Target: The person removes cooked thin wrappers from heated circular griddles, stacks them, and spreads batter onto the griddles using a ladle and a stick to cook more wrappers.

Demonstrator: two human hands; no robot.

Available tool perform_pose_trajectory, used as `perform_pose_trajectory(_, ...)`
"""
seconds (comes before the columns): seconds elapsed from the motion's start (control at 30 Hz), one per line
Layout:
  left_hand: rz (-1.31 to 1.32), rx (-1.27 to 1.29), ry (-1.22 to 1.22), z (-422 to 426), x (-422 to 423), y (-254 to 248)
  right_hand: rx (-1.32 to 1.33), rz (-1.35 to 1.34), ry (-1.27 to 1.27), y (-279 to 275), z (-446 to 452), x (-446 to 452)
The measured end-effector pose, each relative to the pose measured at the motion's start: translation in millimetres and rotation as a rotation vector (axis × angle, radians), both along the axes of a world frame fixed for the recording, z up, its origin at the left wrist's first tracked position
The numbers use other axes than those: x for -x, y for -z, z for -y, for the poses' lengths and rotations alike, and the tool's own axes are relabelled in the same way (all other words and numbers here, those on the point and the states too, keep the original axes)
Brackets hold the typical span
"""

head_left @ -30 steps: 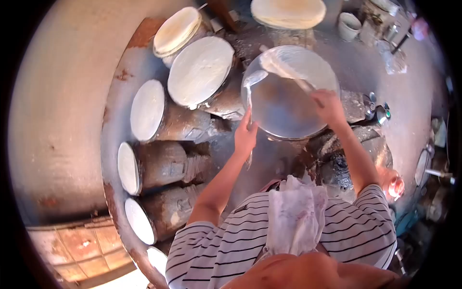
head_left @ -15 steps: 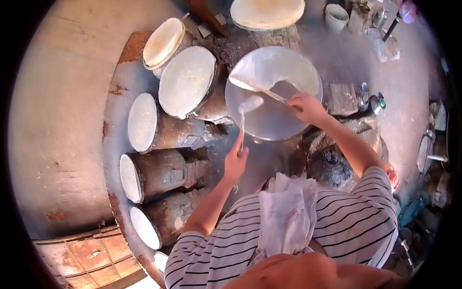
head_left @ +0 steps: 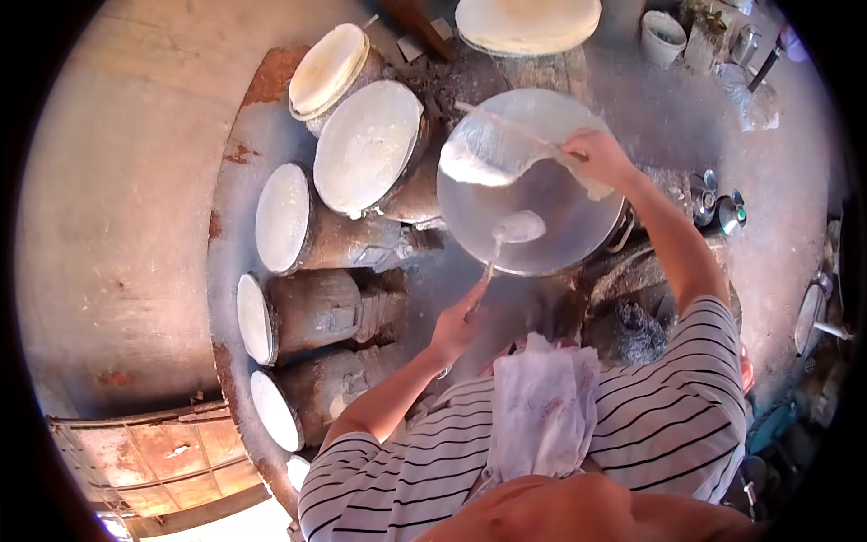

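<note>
A wide round metal pan [head_left: 578,239] sits in front of me. My left hand [head_left: 459,327] is closed around the handle of a ladle [head_left: 520,227] with a whitish head, held over the pan's near part. My right hand [head_left: 596,159] grips a thin stick [head_left: 506,122] slanting across the pan's far side. A thin, pale, crepe-like sheet [head_left: 479,166] lies below the stick, with a curved edge showing toward the pan's middle. Part of its right side is behind my right hand. I cannot tell whether the sheet touches the pan.
A curved row of soot-darkened drums [head_left: 316,307] with round pale tops [head_left: 370,146] runs along my left. Stacked pale discs [head_left: 528,23] stand behind the pan. A white bucket [head_left: 664,38] and metal containers [head_left: 730,213] are at the right. Dark ash-like material [head_left: 637,331] lies near my right arm.
The stick has swung up toward the pan's far side, and the pale sheet shows lower beneath it. My right hand has risen. The ladle has moved down and right over the pan.
</note>
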State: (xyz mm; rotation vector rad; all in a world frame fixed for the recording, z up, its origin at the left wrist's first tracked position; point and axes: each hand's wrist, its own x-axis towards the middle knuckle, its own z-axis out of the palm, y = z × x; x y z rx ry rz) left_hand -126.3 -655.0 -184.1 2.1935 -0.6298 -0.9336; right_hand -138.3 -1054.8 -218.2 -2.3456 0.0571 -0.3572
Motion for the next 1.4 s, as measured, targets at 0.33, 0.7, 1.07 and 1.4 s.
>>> perform_pose_trajectory(0.33, -0.006, -0.027, 0.035, -24, 19, -34, -0.159, -0.075, -0.099, 16, 14, 15)
perform_pose_trajectory(0.7, -0.110, 0.013, -0.207, -35, 29, -46, -0.198, -0.098, -0.055, -2, -18, 62)
perform_pose_trajectory(1.07, -0.187, 0.243, -0.409, -18, -16, -18, 0.027, 0.002, 0.218, 0, -96, 152)
perform_pose_trajectory(1.4, -0.006, 0.641, -0.112, -101, -64, -88, -1.157, 0.202, 0.493, 28, -358, 27)
